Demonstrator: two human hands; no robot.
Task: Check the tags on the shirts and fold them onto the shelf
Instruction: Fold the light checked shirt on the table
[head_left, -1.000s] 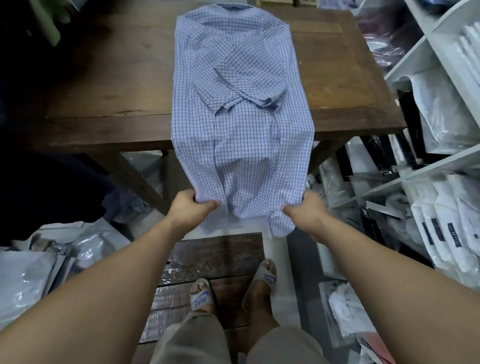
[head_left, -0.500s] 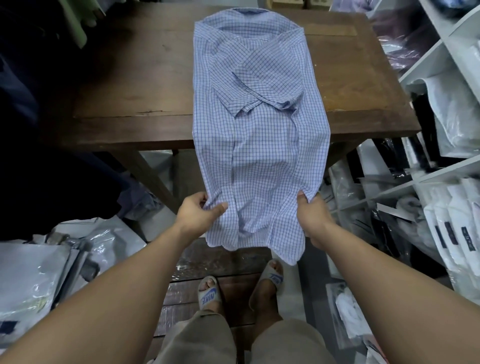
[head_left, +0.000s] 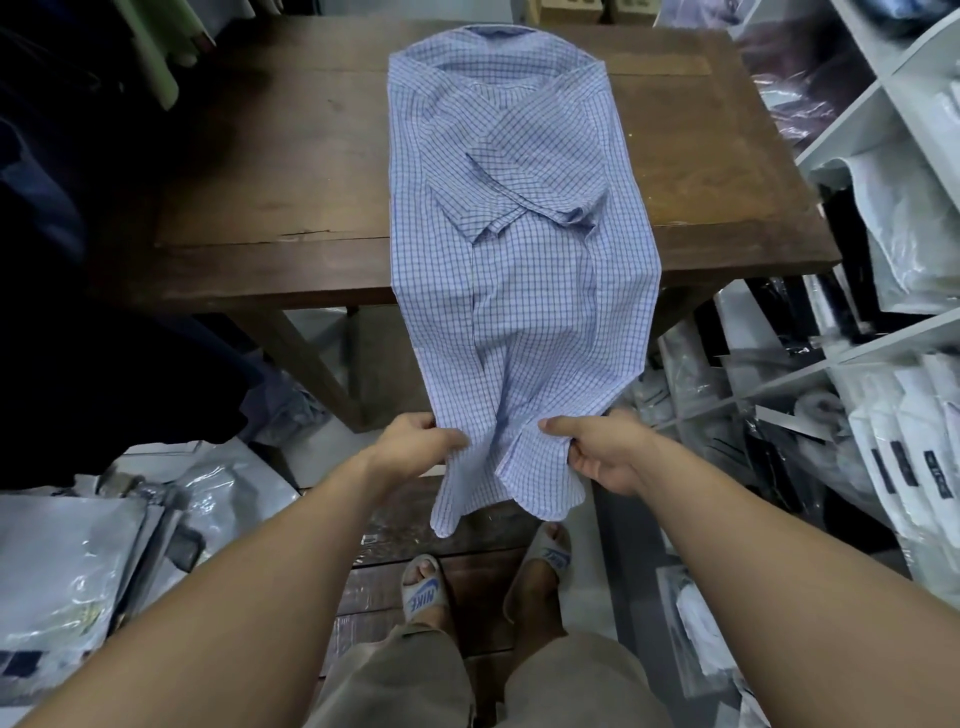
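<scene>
A light blue checked shirt (head_left: 519, 249) lies face down on the dark wooden table (head_left: 270, 197), collar at the far end, both short sleeves folded across its back. Its lower part hangs over the table's near edge. My left hand (head_left: 410, 447) pinches the hem on the left side. My right hand (head_left: 602, 447) grips the hem on the right side, thumb on top. The two hands are close together and the hem bunches between them. No tag is visible.
White shelves (head_left: 883, 353) on the right hold bagged folded shirts (head_left: 904, 457). Plastic-bagged garments (head_left: 78, 561) pile on the floor at left. Dark clothes (head_left: 62, 260) hang at the left. My feet in slides (head_left: 423, 592) stand on a wooden pallet below.
My hands have moved inward along the hem and closer together, gathering the bottom of the shirt. The hem now hangs lower below my grip.
</scene>
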